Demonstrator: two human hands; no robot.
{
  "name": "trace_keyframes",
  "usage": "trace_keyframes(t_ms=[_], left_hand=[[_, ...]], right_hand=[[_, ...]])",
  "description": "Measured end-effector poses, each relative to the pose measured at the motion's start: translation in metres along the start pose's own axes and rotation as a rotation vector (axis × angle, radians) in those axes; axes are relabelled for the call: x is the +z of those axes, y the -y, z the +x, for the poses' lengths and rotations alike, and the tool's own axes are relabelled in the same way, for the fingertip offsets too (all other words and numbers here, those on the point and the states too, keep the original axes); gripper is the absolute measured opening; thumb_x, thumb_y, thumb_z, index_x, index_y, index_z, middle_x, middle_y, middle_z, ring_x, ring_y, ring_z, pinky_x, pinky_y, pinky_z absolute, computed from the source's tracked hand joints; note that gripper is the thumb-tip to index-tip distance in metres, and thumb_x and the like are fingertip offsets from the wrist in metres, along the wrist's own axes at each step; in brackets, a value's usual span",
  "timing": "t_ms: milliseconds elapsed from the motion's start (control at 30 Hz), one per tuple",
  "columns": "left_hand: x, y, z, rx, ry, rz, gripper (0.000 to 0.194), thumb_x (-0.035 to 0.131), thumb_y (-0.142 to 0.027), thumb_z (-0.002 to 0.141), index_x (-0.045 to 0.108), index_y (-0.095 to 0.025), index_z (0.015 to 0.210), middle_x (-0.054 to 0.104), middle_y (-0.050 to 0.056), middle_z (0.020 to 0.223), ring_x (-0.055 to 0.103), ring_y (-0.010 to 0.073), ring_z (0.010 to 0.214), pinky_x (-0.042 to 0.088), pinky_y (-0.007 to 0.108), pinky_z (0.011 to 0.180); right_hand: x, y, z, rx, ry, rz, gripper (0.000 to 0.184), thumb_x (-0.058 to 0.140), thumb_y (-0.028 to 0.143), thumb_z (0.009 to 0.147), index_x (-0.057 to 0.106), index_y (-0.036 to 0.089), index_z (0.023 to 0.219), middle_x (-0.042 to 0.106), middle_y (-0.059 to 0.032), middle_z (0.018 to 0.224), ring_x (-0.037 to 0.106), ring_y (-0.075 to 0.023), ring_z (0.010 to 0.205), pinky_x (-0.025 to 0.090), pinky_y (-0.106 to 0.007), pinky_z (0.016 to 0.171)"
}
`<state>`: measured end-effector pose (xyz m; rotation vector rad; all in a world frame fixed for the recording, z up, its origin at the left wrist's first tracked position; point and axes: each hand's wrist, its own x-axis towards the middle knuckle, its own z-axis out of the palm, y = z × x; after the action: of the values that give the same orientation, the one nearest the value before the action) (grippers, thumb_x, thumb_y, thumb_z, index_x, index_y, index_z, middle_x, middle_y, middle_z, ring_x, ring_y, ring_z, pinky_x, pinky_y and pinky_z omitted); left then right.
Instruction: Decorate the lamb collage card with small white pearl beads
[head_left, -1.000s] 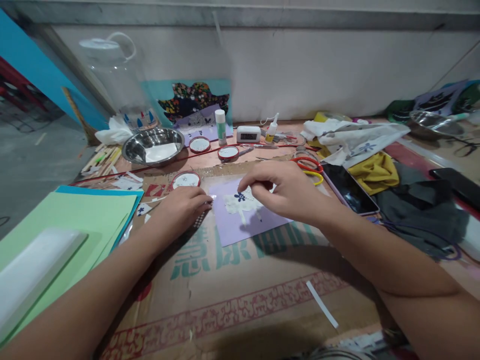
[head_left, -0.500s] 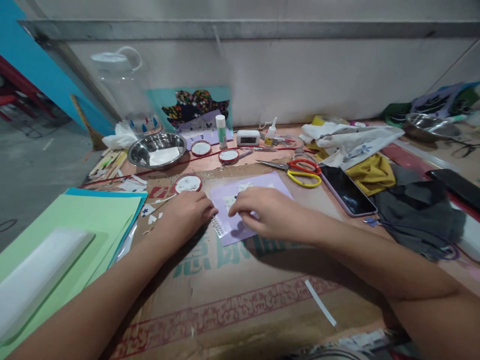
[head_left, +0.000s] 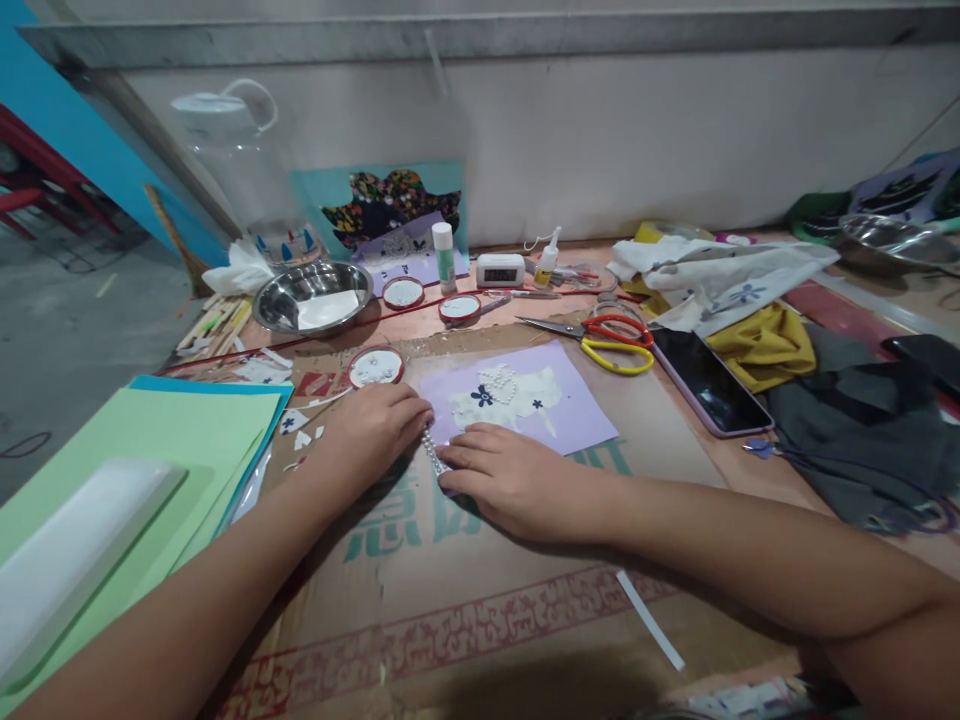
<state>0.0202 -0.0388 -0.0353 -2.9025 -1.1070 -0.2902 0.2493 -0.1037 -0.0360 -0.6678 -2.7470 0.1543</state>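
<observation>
A purple sheet of paper lies on the cardboard, with a white cloth shape, small dark flower prints and a looped cluster of pearl beads on it. Along the sheet's left edge runs a short strip of pearl beads. My left hand is closed at the upper end of that strip, fingertips pinched on it. At its lower end, my right hand rests on the sheet's near edge, thumb and fingers pinching the strip. My palms hide part of the sheet's near side.
Red-and-yellow scissors and a phone lie to the right. Behind are a glue stick, a glue bottle, a steel bowl and bead lids. Green paper is stacked left; a white strip lies in front.
My right hand has come down and left from above the sheet's middle to the bead strip, uncovering the cloth shape and pearl cluster. My left hand stays nearly in place.
</observation>
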Motion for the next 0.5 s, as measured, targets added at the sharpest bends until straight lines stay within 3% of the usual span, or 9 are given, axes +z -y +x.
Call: trace_keyframes(t_ms=[267, 400, 500], left_hand=[[-0.006, -0.003, 0.001, -0.142, -0.073, -0.215, 0.027, 0.05, -0.031, 0.097, 0.073, -0.017, 0.093, 0.074, 0.006, 0.093, 0.065, 0.0204, 0.09, 0.051, 0.034, 0.083], [-0.001, -0.001, -0.002, -0.055, -0.128, -0.14, 0.023, 0.055, -0.03, 0.095, 0.073, -0.017, 0.091, 0.074, 0.006, 0.092, 0.066, 0.0214, 0.085, 0.05, 0.036, 0.081], [0.004, 0.001, -0.004, 0.02, -0.156, -0.039, 0.022, 0.055, -0.029, 0.096, 0.073, -0.017, 0.092, 0.074, 0.007, 0.091, 0.065, 0.0234, 0.084, 0.05, 0.039, 0.08]], right_hand=[[0.004, 0.001, -0.002, -0.01, -0.018, 0.067, 0.024, 0.047, 0.012, 0.095, 0.066, 0.01, 0.11, 0.066, -0.0156, 0.124, 0.056, -0.024, 0.113, 0.045, -0.04, 0.102], [-0.006, -0.002, -0.001, -0.025, -0.06, 0.104, 0.024, 0.048, 0.011, 0.093, 0.066, 0.01, 0.109, 0.064, -0.0161, 0.127, 0.057, -0.0241, 0.111, 0.047, -0.039, 0.098], [-0.031, -0.008, 0.0, 0.071, -0.006, 0.086, 0.022, 0.05, 0.015, 0.094, 0.067, 0.012, 0.107, 0.07, -0.0146, 0.11, 0.063, -0.0234, 0.099, 0.049, -0.037, 0.088]])
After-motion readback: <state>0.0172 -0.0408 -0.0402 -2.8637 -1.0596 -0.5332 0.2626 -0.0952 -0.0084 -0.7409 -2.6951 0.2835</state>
